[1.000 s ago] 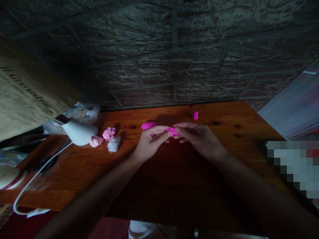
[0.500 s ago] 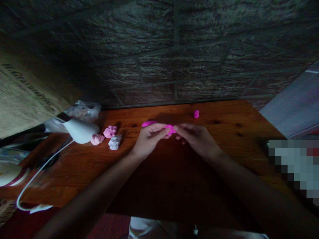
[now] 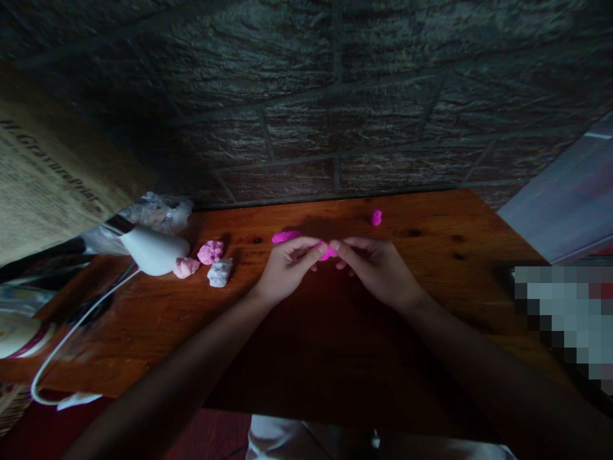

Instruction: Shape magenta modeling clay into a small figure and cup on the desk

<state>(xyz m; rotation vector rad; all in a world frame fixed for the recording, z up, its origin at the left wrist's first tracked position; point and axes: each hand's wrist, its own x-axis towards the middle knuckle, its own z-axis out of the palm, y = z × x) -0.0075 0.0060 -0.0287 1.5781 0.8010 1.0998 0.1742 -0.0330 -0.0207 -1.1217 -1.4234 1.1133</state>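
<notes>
Between my two hands is a small piece of bright magenta modelling clay (image 3: 328, 252), held above the wooden table (image 3: 158, 338). My left hand (image 3: 290, 265) pinches its left side between thumb and forefinger. From the right, the thumb and forefinger of my right hand (image 3: 378, 265) close on the same piece. Just behind my left hand lies another magenta clay lump (image 3: 286, 236), partly hidden by the fingers. A smaller magenta lump (image 3: 376, 217) sits farther back to the right, near the wall.
Left of my hands lie a pink lump (image 3: 211, 252), a paler pink lump (image 3: 186, 267) and a whitish lump (image 3: 220, 273). Beside them is a white lamp-like object (image 3: 156, 249) with a cord (image 3: 71, 342). A crumpled plastic bag (image 3: 165, 211) rests against the stone-patterned wall (image 3: 297, 140).
My right fingertips have shifted slightly left over the magenta clay, covering more of it. The lumps on the table stay where they were; the view has moved only slightly.
</notes>
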